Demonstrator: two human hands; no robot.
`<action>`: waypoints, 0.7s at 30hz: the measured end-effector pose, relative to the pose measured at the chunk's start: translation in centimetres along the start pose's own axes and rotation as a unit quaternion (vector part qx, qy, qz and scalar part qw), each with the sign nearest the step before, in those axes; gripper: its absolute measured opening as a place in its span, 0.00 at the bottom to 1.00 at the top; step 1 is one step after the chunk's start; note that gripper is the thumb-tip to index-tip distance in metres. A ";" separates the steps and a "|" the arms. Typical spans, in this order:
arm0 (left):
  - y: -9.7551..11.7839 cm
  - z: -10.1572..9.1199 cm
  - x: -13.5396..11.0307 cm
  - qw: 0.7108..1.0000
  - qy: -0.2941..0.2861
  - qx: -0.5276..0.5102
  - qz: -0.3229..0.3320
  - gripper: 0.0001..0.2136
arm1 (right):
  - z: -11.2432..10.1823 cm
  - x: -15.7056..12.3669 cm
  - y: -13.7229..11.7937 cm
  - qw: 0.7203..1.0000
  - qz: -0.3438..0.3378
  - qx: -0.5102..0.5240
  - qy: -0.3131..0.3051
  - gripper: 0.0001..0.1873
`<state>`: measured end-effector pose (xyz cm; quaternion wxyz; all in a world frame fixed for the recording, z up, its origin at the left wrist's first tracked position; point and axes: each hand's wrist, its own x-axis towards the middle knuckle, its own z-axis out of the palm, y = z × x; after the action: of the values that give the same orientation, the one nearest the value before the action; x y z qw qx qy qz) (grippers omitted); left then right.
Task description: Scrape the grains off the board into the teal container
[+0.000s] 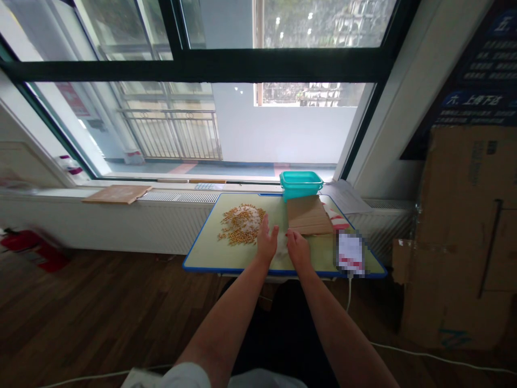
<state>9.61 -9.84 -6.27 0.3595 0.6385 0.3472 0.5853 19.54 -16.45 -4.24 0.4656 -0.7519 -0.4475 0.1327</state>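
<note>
My left hand [266, 240] and my right hand [298, 246] rest side by side on a small green table with a blue rim [210, 257]. Between and under them lies a small white heap [280, 244], maybe rice. My left hand's fingers point forward and lie fairly flat beside it. My right hand's fingers curl down over the heap. A mixed pile of yellow beans and white grains [240, 222] lies just left of my left hand.
A teal plastic tub [301, 183] stands at the table's far edge, with a brown cardboard piece [307, 215] in front of it. A wooden board [117, 194] lies on the window sill. Large cardboard boxes [464, 237] stand right of the table. A white cable [424, 353] crosses the wooden floor.
</note>
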 end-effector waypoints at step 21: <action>1.7 0.1 0.0 0.999 -0.027 -0.004 -0.044 0.13 | -2.7 2.2 1.8 0.871 0.255 0.397 -0.138 0.14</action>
<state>9.79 -10.65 -4.83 0.3967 0.6369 0.3629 0.5526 23.44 -16.57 -3.84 0.6080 -0.5658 -0.2097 0.5159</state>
